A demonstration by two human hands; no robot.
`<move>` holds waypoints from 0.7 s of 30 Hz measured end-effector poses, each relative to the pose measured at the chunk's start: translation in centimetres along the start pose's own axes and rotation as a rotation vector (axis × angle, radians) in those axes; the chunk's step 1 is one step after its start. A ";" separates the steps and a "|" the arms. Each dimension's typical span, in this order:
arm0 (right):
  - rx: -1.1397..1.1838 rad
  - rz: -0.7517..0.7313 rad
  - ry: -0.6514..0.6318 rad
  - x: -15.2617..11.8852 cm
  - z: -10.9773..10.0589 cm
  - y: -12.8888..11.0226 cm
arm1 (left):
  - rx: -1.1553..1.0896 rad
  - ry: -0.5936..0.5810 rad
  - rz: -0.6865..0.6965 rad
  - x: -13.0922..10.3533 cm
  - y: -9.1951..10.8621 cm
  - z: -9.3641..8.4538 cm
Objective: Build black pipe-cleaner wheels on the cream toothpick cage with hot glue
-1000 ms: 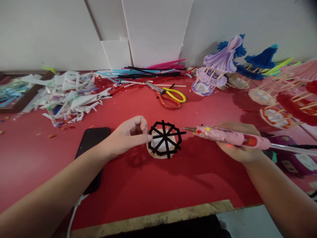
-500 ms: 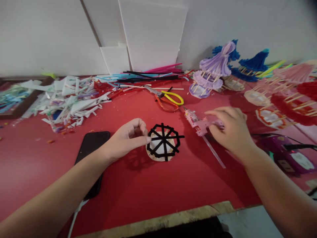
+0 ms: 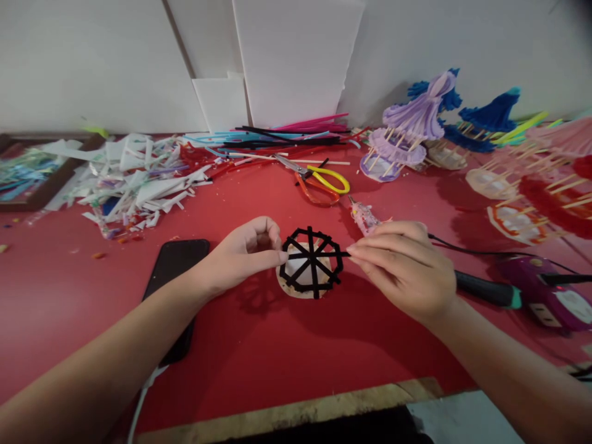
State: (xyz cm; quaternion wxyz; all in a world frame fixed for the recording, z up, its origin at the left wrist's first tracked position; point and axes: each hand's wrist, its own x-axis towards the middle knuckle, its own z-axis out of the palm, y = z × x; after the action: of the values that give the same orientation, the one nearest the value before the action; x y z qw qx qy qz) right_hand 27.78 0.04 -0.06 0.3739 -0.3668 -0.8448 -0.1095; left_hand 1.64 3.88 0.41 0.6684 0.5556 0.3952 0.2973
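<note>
A black spoked wheel of pipe cleaners [image 3: 312, 255] is held over a pale round disc [image 3: 296, 293]. Thumb and fingers of my left hand [image 3: 250, 250] pinch the wheel's left rim. At the opposite side, the fingertips of my right hand [image 3: 402, 271] close on the end of a spoke that sticks out past the rim. Just behind my right hand lies a pink glue gun [image 3: 363, 217], partly hidden by the fingers. Scissors with yellow and orange handles [image 3: 319, 182] rest farther back.
Coloured pipe cleaners [image 3: 282, 139] and a heap of white scraps [image 3: 139, 179] lie along the back. Carousel-like models [image 3: 411, 129] stand at right. A phone [image 3: 180, 271] is left; a green-tipped black handle [image 3: 490, 288] and purple power strip [image 3: 539, 290] are right.
My right hand has let go of the glue gun and moved left to pinch the wheel's right spoke end. My left hand keeps its hold. The view has shifted slightly.
</note>
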 end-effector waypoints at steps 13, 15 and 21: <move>0.034 -0.023 -0.035 0.0 0.3 -0.1 | 0.001 -0.013 0.011 0.2 0.2 0.0; 0.038 -0.014 -0.051 -0.1 0.3 -0.2 | 0.004 -0.012 0.014 0.2 0.2 0.0; 0.050 -0.033 -0.053 -0.1 0.4 -0.3 | -0.012 -0.020 0.017 0.2 0.1 -0.3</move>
State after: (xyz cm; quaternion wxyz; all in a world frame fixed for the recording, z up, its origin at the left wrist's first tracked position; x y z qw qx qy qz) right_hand 27.39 -0.08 -0.40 0.3588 -0.3460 -0.8627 -0.0847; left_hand 1.51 4.19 0.46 0.6732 0.5578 0.3818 0.2998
